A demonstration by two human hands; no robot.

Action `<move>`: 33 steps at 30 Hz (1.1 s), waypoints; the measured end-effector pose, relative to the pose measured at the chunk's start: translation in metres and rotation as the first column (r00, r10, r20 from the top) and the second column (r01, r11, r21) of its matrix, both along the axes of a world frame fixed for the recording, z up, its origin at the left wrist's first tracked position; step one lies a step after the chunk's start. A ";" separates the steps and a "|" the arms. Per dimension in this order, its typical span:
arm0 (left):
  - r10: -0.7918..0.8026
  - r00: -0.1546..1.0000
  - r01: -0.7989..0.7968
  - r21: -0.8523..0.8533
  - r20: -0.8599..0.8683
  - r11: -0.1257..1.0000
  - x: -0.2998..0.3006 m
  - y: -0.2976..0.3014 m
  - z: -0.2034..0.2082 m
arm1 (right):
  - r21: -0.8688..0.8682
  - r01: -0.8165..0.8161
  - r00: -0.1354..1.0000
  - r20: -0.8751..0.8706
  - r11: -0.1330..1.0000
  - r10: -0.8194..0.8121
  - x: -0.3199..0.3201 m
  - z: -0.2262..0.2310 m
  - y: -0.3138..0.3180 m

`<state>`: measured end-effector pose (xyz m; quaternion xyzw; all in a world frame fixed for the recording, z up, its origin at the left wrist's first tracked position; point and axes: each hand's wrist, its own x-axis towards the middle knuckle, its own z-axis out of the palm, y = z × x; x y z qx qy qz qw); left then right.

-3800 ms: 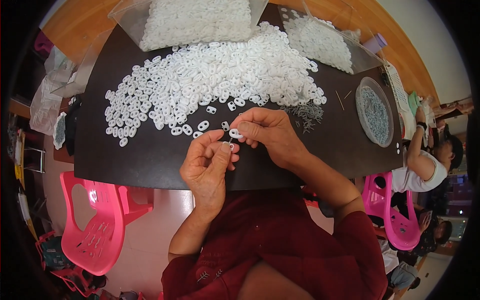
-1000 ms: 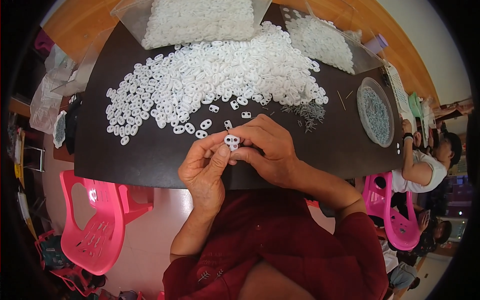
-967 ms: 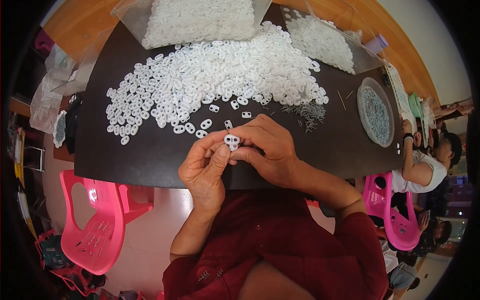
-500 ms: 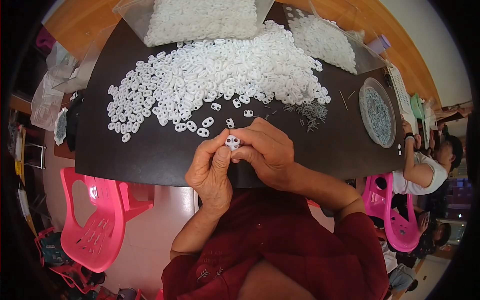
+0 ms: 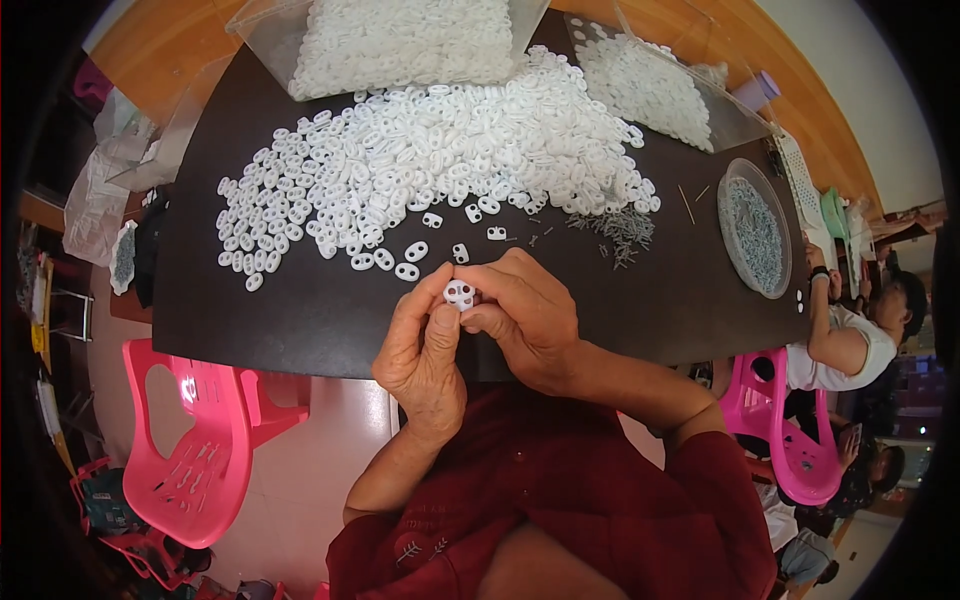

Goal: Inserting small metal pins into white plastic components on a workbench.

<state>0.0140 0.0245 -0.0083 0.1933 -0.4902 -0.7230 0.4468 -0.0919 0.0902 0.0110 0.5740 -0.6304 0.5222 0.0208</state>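
Observation:
Just past the table's near edge, a small white two-hole cord lock is pinched between the fingertips of both hands. My left hand grips it from the left, thumb on its near side. From the right, my right hand closes thumb and forefinger on it. Fingers hide part of the piece. Beyond the hands lie several loose white pieces, some squarish, some oval. Behind them spreads a large heap of white two-hole oval parts. Small grey springs lie piled to its right.
Clear bins of white parts stand at the back, one to the right. A round tub holds more grey springs. Two thin sticks lie beside it. Pink chairs flank the table. A co-worker sits at far right.
Both hands and the cord lock have shifted very slightly left and the piece is tilted a little differently. The grip stays the same.

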 end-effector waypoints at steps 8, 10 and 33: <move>0.052 0.994 -0.039 -0.130 0.093 0.991 0.002 -0.001 0.002 | -0.039 0.031 0.999 -0.028 0.999 -0.032 0.003 -0.002 -0.001; 0.046 0.994 -0.034 -0.123 0.098 0.992 0.003 -0.001 0.001 | -0.039 0.030 0.999 -0.025 0.999 -0.031 0.004 -0.003 0.000; 0.070 0.991 -0.048 -0.188 0.117 0.981 0.003 -0.003 -0.002 | -0.057 0.037 0.999 0.000 0.998 -0.037 0.006 -0.006 -0.002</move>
